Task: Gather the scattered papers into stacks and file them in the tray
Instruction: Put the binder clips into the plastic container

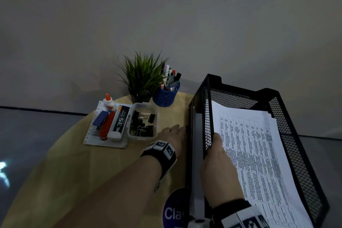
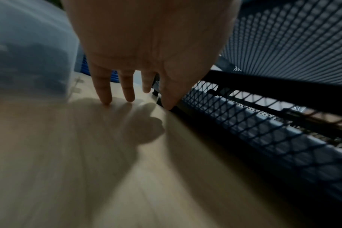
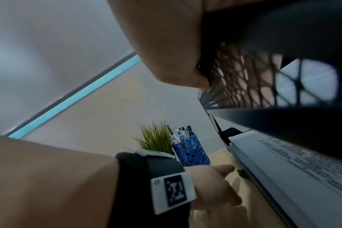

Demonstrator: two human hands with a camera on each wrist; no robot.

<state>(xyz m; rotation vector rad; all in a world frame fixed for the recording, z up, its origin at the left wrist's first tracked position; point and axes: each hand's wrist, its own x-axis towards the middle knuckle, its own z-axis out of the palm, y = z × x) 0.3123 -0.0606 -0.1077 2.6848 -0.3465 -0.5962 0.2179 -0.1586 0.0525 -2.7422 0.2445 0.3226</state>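
Several printed papers [image 1: 257, 153]; black mesh tray [image 1: 296, 144]

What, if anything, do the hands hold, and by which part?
The right hand grips the black mesh tray by its left side wall. The left hand holds nothing.

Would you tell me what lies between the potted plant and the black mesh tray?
The blue pen cup stands between the plant and the tray, shown in the head view.
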